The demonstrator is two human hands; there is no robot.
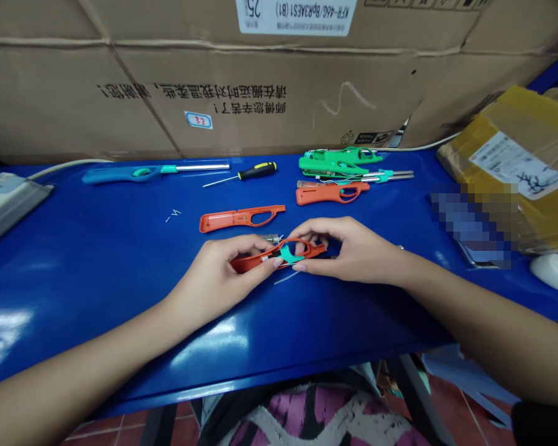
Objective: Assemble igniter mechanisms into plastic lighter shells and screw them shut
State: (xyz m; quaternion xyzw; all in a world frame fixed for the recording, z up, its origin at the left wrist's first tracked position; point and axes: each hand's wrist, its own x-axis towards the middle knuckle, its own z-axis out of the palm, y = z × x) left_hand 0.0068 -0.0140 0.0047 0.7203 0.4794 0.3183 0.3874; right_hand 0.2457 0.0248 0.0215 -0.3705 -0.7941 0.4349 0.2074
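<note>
Near the middle of the blue table, my left hand (pixel 235 263) grips an orange gas-lighter shell (pixel 246 264) with thumb and fingers. A green trigger (pixel 288 254) sits in the shell's finger loop. My right hand (pixel 339 248) closes around the front end of the same shell, fingers bent behind the loop and thumb below the trigger. A thin clear tube (pixel 286 278) sticks out under the shell. Just behind my left fingers lies a small clear-and-metal part (pixel 272 238), partly hidden. Beyond it rests a loose orange half shell (pixel 242 218), inner side up.
Behind lie a blue lighter (pixel 125 174), a screwdriver (pixel 255 171), small screws (pixel 173 214), green lighter shells (pixel 337 162) with metal rods and another orange shell (pixel 332 193). A large cardboard box (pixel 144 68) walls the back. A taped parcel (pixel 516 167) and a phone (pixel 472 229) stand right.
</note>
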